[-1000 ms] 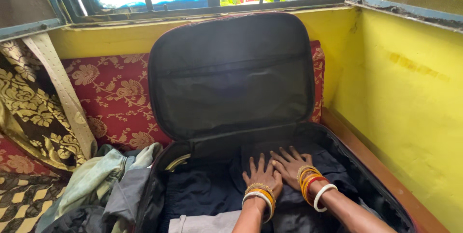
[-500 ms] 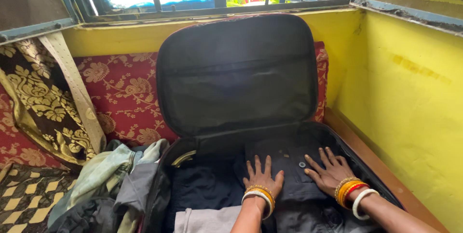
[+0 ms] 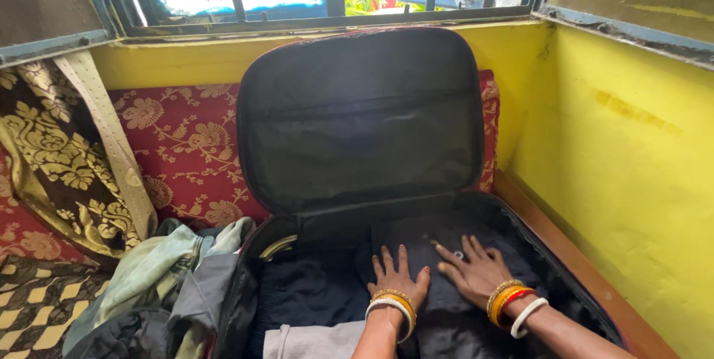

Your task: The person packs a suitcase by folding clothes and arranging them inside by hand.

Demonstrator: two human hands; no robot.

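Both your hands lie flat on a dark folded garment (image 3: 439,285) inside the open black suitcase (image 3: 520,233). Your left hand (image 3: 396,277) presses the garment's near-left part, fingers (image 3: 387,259) spread and released, grasping nothing. Your right hand (image 3: 472,268) rests just beside it to the right, palm down, fingers likewise splayed and holding nothing. The garment sits in the right half of the case, below the raised lid (image 3: 361,117). A grey folded cloth (image 3: 312,340) lies at the case's near edge. Loose clothes (image 3: 160,285) are heaped left of the case, against a red floral cushion (image 3: 178,151).
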